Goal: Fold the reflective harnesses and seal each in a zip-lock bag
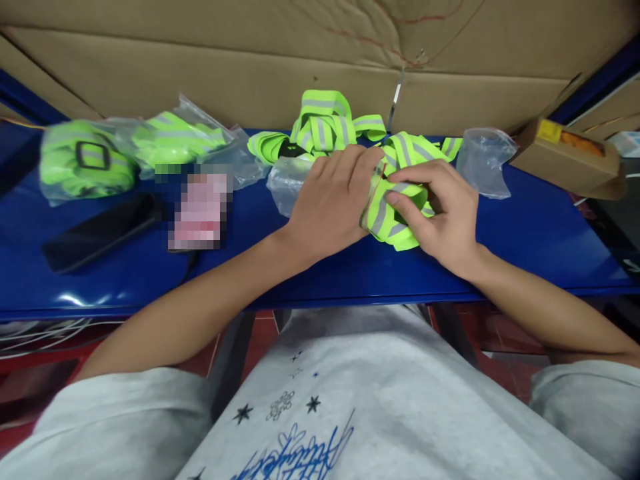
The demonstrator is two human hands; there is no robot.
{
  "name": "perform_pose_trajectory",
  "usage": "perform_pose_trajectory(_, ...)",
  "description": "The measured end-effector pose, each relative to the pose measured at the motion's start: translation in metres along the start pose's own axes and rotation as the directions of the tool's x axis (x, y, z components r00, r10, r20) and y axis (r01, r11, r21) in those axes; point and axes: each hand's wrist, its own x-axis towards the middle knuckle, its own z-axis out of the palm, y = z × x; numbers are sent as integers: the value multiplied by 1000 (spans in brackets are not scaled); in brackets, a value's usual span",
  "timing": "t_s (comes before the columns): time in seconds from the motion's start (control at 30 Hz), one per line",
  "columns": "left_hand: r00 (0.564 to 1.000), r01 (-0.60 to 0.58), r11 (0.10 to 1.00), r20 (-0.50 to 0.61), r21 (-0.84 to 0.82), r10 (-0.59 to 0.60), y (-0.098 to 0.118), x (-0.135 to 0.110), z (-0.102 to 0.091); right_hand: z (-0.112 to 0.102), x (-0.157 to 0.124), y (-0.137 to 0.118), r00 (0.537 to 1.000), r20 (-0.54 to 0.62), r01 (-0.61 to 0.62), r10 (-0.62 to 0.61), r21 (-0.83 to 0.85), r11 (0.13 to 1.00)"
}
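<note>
A folded neon-green strap with grey reflective stripes [387, 220] lies on the blue shelf [525, 233] in the middle. My left hand [333, 200] lies on its left side with fingers curled over the bundle. My right hand [440, 213] pinches its right side between thumb and fingers. Behind them, a loose heap of the same green strap [323, 127] spreads along the back. An empty clear plastic bag [285, 183] sits just left of my left hand.
Two bagged green straps [85, 160] [175, 140] lie at the left, with a dark phone [100, 230] and a blurred pink item [200, 210] in front. Another clear bag [483, 160] and a small cardboard box [565, 157] sit at the right. Cardboard [250, 73] lines the back.
</note>
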Motion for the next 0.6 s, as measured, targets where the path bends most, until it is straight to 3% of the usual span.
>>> perform_pose_trajectory(0.1,999,-23,1000,-42,7,23,8,-3,-1,3,-3,-1,996,-82,41,-41,3,999)
perform_pose_trajectory(0.23,999,-47,999,-24,3,47,11,-4,-5,-1,-3,-6,982,-60,155,-178,-272,950)
perform_pose_trajectory(0.3,998,-65,998,-28,-16,64,8,-2,-8,-2,-3,-7,973,0,220,-231,-303,927)
perform_pose_trajectory(0.4,1000,-12,999,-28,-53,10,-1,1,-14,-1,-3,-5,933,167,345,-318,-168,923)
perform_pose_trajectory(0.5,999,54,996,10,-77,-53,-7,0,-15,1,-5,0,886,366,345,-284,-113,932)
perform_pose_trajectory(0.6,999,28,995,46,-92,-24,-6,-4,-10,4,-9,4,857,445,352,-260,-134,926)
